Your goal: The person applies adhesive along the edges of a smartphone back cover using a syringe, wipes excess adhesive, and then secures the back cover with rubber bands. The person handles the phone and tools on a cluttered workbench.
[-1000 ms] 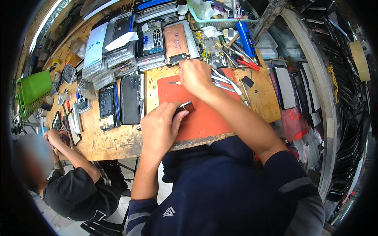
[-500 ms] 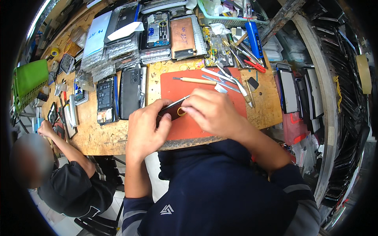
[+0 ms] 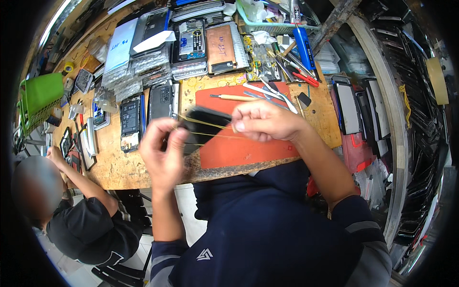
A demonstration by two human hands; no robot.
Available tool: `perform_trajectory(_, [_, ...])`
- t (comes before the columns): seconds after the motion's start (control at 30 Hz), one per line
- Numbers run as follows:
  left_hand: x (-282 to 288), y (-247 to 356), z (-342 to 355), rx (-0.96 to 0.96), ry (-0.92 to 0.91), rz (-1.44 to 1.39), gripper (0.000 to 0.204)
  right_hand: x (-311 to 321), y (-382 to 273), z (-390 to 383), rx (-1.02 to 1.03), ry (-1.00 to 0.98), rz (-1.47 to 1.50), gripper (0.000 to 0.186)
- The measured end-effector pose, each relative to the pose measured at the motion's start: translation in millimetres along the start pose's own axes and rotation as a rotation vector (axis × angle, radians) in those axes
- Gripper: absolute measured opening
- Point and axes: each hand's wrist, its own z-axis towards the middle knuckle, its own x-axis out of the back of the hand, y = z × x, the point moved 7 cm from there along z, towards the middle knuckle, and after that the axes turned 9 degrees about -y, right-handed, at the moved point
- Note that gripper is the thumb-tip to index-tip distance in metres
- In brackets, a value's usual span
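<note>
My left hand (image 3: 165,153) grips one end of a dark phone (image 3: 205,115), tilted above the red mat (image 3: 248,155) and smeared by motion. From the phone, thin yellow rubber bands (image 3: 210,123) stretch across to my right hand (image 3: 265,123), whose fingers pinch their far end. I cannot make out how many strands there are. Just beyond my right hand lie a wooden-handled tool (image 3: 232,97) and white tweezers (image 3: 287,101).
A phone with its battery exposed (image 3: 130,119) and a dark phone back (image 3: 161,103) lie to the left. Bubble-wrapped parts (image 3: 122,79) are stacked behind. Pliers (image 3: 306,79) and a blue tool (image 3: 304,48) stand at back right. A co-worker (image 3: 91,229) sits at left.
My right hand has moved right and away from the phone, drawing the rubber band out into long strands. My left hand has shifted slightly left, and the phone is turned with more of its face showing.
</note>
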Motion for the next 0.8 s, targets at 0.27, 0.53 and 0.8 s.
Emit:
perform_trajectory(0.27, [15.5,-84.8,19.6,0.345,0.259,-0.533,0.013,-22.0,-60.0,0.6,0.144,0.405,-1.441,0.059])
perform_trajectory(0.53, [-6.1,-98.8,20.9,0.403,0.192,-0.658,0.018,-72.2,-72.1,6.0,0.552,0.717,-1.748,0.057])
perform_trajectory(0.8, [-18.5,-92.3,21.7,0.413,0.015,-0.613,0.012,-58.2,-77.0,14.1,0.624,0.599,-1.706,0.045])
